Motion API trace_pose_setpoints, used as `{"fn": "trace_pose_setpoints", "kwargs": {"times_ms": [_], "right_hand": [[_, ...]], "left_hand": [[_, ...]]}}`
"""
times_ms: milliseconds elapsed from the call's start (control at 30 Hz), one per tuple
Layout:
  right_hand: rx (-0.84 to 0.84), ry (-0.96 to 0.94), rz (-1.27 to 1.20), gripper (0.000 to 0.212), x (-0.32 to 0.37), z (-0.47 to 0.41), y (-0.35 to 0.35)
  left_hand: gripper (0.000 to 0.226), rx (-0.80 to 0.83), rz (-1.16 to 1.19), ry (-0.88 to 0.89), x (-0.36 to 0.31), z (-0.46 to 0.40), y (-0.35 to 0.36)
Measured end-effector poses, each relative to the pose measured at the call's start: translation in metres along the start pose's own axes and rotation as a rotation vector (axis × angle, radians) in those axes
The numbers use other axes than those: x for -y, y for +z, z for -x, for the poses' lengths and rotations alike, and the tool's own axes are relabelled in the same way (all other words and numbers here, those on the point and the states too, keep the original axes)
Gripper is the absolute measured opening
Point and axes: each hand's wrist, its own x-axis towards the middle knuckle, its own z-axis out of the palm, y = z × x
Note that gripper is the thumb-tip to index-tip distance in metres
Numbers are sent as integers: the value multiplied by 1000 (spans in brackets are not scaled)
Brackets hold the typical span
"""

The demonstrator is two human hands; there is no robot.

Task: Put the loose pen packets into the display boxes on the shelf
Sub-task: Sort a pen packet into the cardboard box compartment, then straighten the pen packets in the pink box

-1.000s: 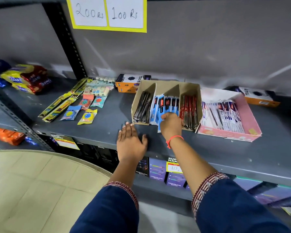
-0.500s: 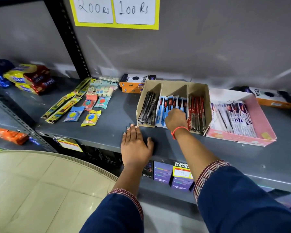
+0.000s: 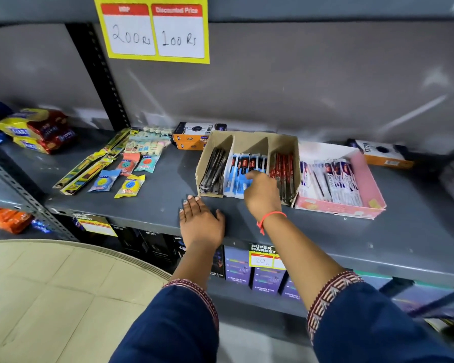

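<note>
A brown cardboard display box [image 3: 250,139] with three compartments stands on the grey shelf [image 3: 393,239]. Black pen packets [image 3: 212,172] fill its left slot, blue pen packets [image 3: 238,167] the middle, red pen packets [image 3: 285,166] the right. My right hand [image 3: 262,195] lies over the front of the blue packets with bent fingers touching them; any grip is hidden. My left hand [image 3: 201,224] rests flat on the shelf just in front of the box, holding nothing. Right of it, a pink display box [image 3: 370,179] holds white and purple pen packets [image 3: 337,179].
Loose sharpener and eraser packets [image 3: 127,176] and long yellow packs [image 3: 89,166] lie to the left. Orange boxes [image 3: 194,136] sit behind the cardboard box, another orange box [image 3: 383,153] at the back right. Snack bags [image 3: 37,131] are far left. A price sign [image 3: 155,30] hangs above.
A blue packet that stuck out over the box's front a second ago now sits in the middle slot. My right hand has moved further over the blue packets. My left hand stayed put.
</note>
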Motion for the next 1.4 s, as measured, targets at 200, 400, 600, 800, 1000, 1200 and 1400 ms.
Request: {"fn": "trace_pose_setpoints", "kwargs": {"times_ms": [200,400,600,800,1000,1200,1400], "right_hand": [[-170,-52,-73,46,-21,6,-31],[-402,-24,-113,36,-53,3,-67],[-418,149,5,36,-89,-20,-106],[-123,206,235,37,-109,-32,-107],[20,220,300,25,-109,-47,-94],[16,264,369,32,-99,-53,-77],[11,297,382,29,-99,-60,-77]], "left_hand": [[68,49,-9,31,-39,26,12],[68,88,-20,106,-69,39,19],[69,113,-10,163,-98,45,28],[70,61,61,230,-114,44,38],[71,37,75,224,-111,40,43],[70,27,104,232,-111,41,42],[70,14,123,229,-111,41,43]]}}
